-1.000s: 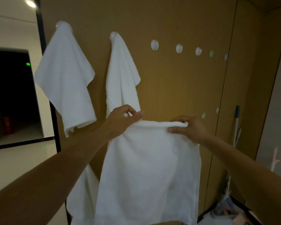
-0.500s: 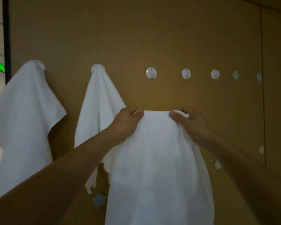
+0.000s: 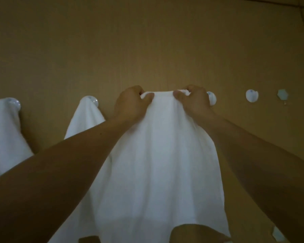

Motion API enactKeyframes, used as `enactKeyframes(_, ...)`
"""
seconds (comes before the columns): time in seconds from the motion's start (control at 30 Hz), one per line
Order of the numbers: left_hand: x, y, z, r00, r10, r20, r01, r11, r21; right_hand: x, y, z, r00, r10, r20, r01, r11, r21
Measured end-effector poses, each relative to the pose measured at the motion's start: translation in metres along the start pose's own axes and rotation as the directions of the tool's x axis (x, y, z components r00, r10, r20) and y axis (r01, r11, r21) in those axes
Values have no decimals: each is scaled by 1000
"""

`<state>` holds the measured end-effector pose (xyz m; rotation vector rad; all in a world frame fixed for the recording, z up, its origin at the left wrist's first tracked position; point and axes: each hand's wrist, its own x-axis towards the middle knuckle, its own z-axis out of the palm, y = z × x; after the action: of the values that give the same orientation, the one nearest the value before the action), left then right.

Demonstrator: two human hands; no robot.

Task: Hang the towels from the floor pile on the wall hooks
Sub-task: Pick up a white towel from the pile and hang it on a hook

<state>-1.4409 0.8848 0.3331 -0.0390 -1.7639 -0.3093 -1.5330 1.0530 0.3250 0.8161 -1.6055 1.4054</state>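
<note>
both forearms reach up from the bottom edge. the left hand (image 3: pixel 130 104) and right hand (image 3: pixel 194 102) each pinch the top edge of a white towel (image 3: pixel 156 163), fingers closed on the cloth, holding it against the brown wall (image 3: pixel 147 50) at hook height. two hung towels (image 3: pixel 88 120) drape to the left; a bare hook (image 3: pixel 251 95) sits to the right.
</note>
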Motion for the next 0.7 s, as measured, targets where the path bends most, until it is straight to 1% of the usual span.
enactKeyframes(0.1,27,-4,6,1000,-7,-24,9,995,103,25,-6,12,999,-26,-24,24,996,-81)
enactKeyframes(0.17,36,-5,9,1000,-18,-16,20,982,189,34,-6,20,999,-49,-11,47,989,-139)
enactKeyframes(0.23,37,-5,14,998,-33,52,16,954,298,36,-1,28,999,-29,37,36,981,-191)
enactKeyframes(0.27,36,-5,17,991,-64,117,24,949,315,35,4,29,998,2,57,10,977,-212)
enactKeyframes(0.3,34,-6,19,975,-113,192,54,956,287,33,8,29,996,37,76,-20,978,-210)
enactKeyframes(0.33,33,-7,20,945,-188,268,130,966,222,31,11,26,991,75,107,-57,984,-166)
enactKeyframes(0.37,31,-5,19,903,-275,330,234,959,159,29,13,21,981,121,153,-106,989,-100)
enactKeyframes(0.4,29,-4,17,860,-348,373,320,937,136,26,14,16,964,171,204,-163,985,-52)
enactKeyframes(0.43,27,-1,15,831,-382,405,345,924,165,23,15,11,945,215,248,-207,977,-60)
enactKeyframes(0.5,23,4,16,815,-376,441,278,921,271,17,17,8,929,247,274,-200,962,-187)
enactKeyframes(0.53,21,7,18,830,-351,433,215,918,333,14,18,9,944,223,242,-155,950,-270)
enactKeyframes(0.57,17,9,19,864,-309,398,137,904,404,10,18,11,972,164,167,-92,924,-371)
enactKeyframes(0.6,14,9,22,916,-230,328,41,869,494,5,17,14,997,55,51,-24,877,-481)
enactKeyframes(0.63,8,10,23,968,-99,229,-58,803,593,0,17,15,993,-103,-54,55,827,-560)
enactKeyframes(0.67,2,9,24,987,74,142,-151,718,679,-5,16,16,958,-268,-100,156,782,-603)
enactKeyframes(0.7,-4,10,23,966,236,106,-237,642,729,-10,16,17,920,-386,-68,268,746,-610)
